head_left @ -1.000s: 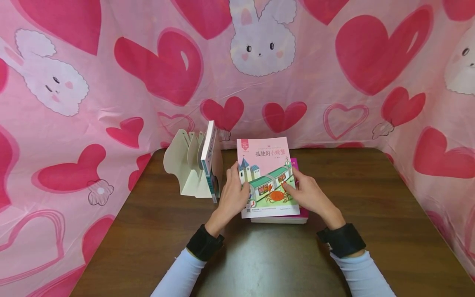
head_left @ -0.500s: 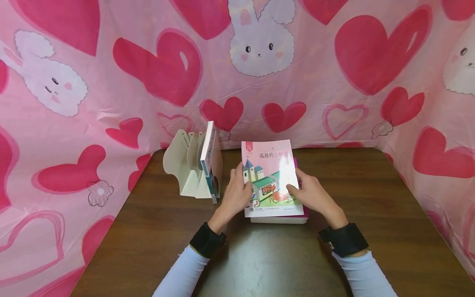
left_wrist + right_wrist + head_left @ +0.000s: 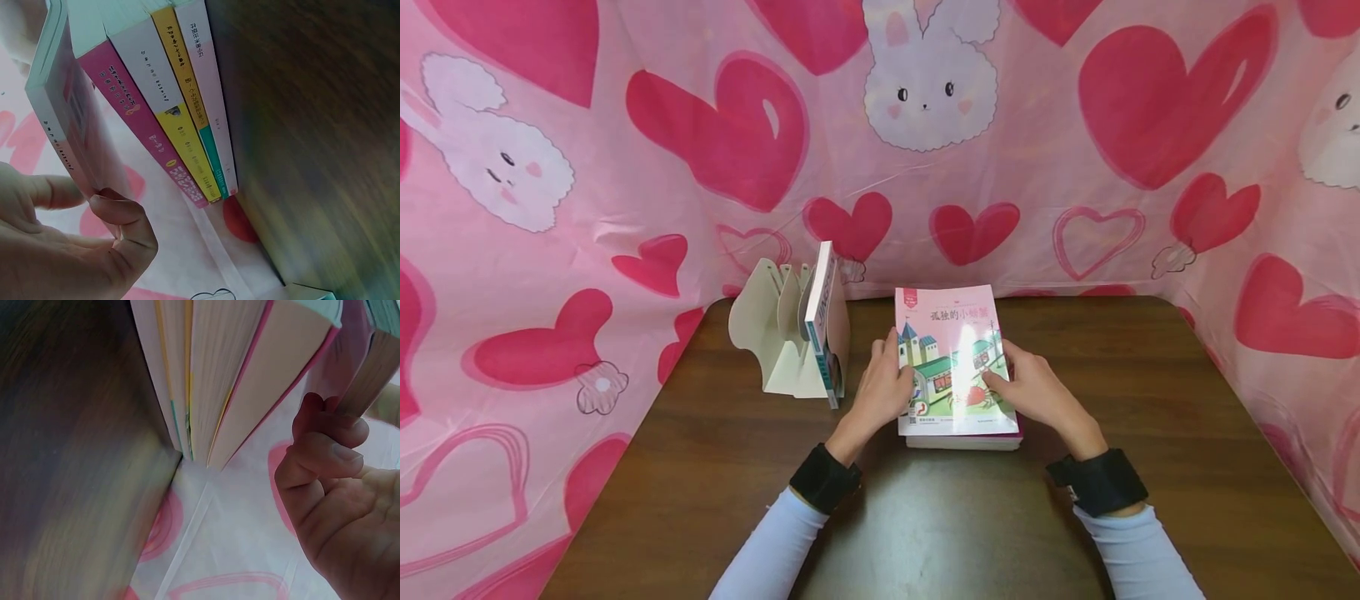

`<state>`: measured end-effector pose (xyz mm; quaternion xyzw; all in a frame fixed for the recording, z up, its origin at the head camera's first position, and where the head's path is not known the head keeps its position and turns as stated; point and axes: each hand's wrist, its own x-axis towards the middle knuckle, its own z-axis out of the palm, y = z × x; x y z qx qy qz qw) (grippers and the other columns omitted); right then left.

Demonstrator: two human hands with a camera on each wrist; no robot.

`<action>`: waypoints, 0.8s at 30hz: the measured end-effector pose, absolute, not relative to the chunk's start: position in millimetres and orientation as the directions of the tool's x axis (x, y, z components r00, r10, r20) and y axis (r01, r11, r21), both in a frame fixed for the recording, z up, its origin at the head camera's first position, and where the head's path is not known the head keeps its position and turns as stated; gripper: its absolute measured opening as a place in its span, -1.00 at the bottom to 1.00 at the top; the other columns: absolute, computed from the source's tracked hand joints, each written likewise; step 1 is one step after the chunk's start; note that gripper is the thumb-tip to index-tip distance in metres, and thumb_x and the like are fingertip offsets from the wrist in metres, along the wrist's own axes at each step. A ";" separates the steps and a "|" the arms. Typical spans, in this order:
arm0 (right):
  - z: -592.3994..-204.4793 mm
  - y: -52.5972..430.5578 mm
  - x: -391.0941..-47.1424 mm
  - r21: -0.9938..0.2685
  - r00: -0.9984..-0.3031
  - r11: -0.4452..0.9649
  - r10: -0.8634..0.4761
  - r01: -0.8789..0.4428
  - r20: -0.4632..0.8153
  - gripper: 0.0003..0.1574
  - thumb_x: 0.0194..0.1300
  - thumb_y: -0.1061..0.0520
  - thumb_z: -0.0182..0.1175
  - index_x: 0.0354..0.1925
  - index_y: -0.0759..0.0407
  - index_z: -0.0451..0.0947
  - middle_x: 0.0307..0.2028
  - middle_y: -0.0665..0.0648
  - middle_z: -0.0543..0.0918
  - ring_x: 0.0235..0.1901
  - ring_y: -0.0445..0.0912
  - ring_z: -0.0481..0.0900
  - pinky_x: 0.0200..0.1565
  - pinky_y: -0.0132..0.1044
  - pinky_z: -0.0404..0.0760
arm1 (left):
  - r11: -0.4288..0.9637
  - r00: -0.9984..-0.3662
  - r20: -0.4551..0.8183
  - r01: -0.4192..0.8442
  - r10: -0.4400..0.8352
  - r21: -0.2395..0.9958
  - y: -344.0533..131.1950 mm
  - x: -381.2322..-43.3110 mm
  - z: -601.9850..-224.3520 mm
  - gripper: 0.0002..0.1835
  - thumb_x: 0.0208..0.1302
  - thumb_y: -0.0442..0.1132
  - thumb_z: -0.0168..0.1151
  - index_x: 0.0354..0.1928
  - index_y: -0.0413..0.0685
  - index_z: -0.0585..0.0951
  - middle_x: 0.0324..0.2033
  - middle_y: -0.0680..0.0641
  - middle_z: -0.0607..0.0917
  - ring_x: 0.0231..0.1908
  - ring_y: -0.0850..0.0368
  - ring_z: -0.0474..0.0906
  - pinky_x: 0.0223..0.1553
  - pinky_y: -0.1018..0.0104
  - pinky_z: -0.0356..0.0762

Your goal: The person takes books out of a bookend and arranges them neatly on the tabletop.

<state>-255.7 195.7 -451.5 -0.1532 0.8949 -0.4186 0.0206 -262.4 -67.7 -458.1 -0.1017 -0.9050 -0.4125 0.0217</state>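
Both hands hold a thin picture book with a pink cover, a castle, a train and a red crab. My left hand grips its left edge, thumb on the cover; my right hand grips the right edge the same way. Below lies a stack of several books, mostly hidden in the head view. The left wrist view shows a gap between the held book and the stack's magenta top book. Curled fingers support the book from beneath in the right wrist view.
A cream desktop book rack stands left of the stack on the brown wooden table. One white-spined book is upright at its right end. A pink cloth with hearts and rabbits hangs behind the table.
Both hands have carried the pink book a little to the right, so that it lines up more closely above the stack. The rack and its book have not moved.
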 end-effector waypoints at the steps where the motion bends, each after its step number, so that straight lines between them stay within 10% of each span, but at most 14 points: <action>1: -451.9 196.6 -255.9 -0.753 -0.951 0.604 -0.294 -0.261 0.094 -0.24 0.45 0.07 0.34 0.41 0.41 0.33 -0.12 0.21 0.71 -0.27 -0.02 0.65 -0.19 -0.17 0.68 | 0.640 -0.978 0.120 0.201 0.169 0.741 -67.1 -263.1 -458.3 -0.25 0.54 -0.28 0.03 0.65 -0.28 0.03 0.20 -0.28 0.40 -0.30 -0.01 0.48 -0.37 0.22 0.43; 24: -456.8 207.2 -261.4 -0.717 -0.952 0.649 -0.297 -0.255 0.070 -0.30 0.44 0.03 0.34 0.33 0.43 0.40 -0.20 0.15 0.73 -0.30 -0.05 0.63 -0.21 -0.15 0.65 | 0.668 -0.978 0.059 0.181 0.201 0.721 -58.1 -274.3 -468.9 -0.28 0.59 -0.22 0.02 0.65 -0.30 0.05 0.34 -0.32 0.38 -0.09 -0.09 0.52 -0.08 0.08 0.51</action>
